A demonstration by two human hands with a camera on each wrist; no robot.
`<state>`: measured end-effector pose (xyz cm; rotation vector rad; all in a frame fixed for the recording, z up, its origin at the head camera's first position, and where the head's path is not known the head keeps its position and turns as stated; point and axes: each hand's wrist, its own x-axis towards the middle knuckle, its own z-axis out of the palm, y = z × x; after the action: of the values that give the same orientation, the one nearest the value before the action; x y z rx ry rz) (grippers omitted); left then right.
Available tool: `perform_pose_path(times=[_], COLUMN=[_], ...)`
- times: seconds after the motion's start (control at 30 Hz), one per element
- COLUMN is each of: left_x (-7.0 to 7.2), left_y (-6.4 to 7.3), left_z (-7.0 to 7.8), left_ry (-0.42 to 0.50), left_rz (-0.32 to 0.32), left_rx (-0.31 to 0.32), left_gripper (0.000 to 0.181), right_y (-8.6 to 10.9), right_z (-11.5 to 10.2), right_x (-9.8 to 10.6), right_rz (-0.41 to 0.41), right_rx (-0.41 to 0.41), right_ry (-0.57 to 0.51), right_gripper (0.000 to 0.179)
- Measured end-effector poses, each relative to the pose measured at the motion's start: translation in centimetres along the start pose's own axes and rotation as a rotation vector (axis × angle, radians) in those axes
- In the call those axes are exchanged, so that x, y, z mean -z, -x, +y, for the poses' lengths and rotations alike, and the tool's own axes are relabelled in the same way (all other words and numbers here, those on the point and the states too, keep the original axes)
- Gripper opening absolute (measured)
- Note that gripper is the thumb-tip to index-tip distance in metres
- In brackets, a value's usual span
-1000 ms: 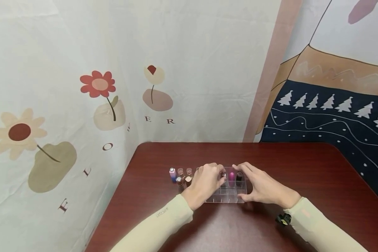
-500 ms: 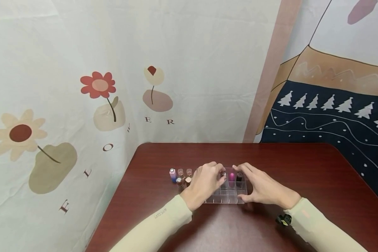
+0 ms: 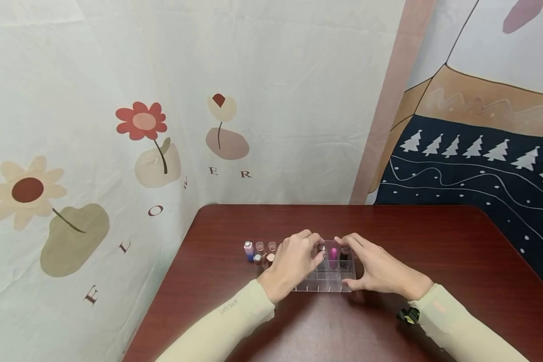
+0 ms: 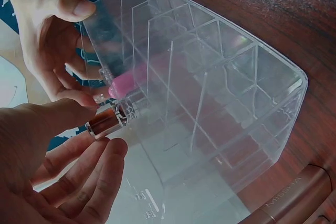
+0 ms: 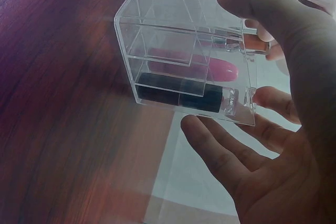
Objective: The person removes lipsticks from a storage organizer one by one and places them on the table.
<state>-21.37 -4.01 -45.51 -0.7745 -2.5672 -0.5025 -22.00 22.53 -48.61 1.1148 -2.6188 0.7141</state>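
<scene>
A clear plastic lipstick organizer (image 3: 324, 284) with several compartments stands on the table. My left hand (image 3: 293, 261) pinches a lip gloss tube (image 4: 103, 124) between thumb and fingers; it has a reddish-brown body and a clear end. In the left wrist view, that clear end is at a back-row compartment, beside a bright pink lipstick (image 4: 126, 83). My right hand (image 3: 382, 265) holds the organizer's right side, thumb at the front and fingertips at the back. A black lipstick tube (image 5: 178, 93) sits in the end compartment, next to the pink one. My left hand hides the organizer's left part in the head view.
Left of the organizer several lipsticks stand on the dark red wooden table (image 3: 235, 221). Among them are a pink-and-blue tube (image 3: 249, 251) and a clear-topped one (image 3: 260, 247). A brown tube marked MISSHA (image 4: 287, 195) shows beside the organizer. Printed cloth (image 3: 298, 100) hangs behind.
Almost nothing differs. My left hand stays at the same back compartment with the lip gloss tube, shifting only very slightly. My right hand keeps its place on the organizer.
</scene>
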Motion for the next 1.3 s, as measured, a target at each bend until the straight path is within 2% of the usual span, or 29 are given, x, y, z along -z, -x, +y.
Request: perform_pose_path(times=[0.8, 1.0, 1.3], left_x=[0.6, 1.1, 1.9], left_y=[0.0, 0.1, 0.4], left_z=[0.1, -0.1, -0.3], left_ry=[0.019, 0.028, 0.042], left_rz=[0.084, 0.114, 0.153], left_rx=[-0.06, -0.084, -0.08], left_gripper=[0.02, 0.018, 0.017], right_y=[0.0, 0.0, -0.1], right_z=[0.1, 0.0, 0.0], right_x=[0.0, 0.1, 0.2], right_rz=[-0.004, -0.007, -0.016], right_rx=[-0.006, -0.009, -0.014], right_ry=[0.002, 0.006, 0.004], right_gripper=[0.088, 0.088, 0.088])
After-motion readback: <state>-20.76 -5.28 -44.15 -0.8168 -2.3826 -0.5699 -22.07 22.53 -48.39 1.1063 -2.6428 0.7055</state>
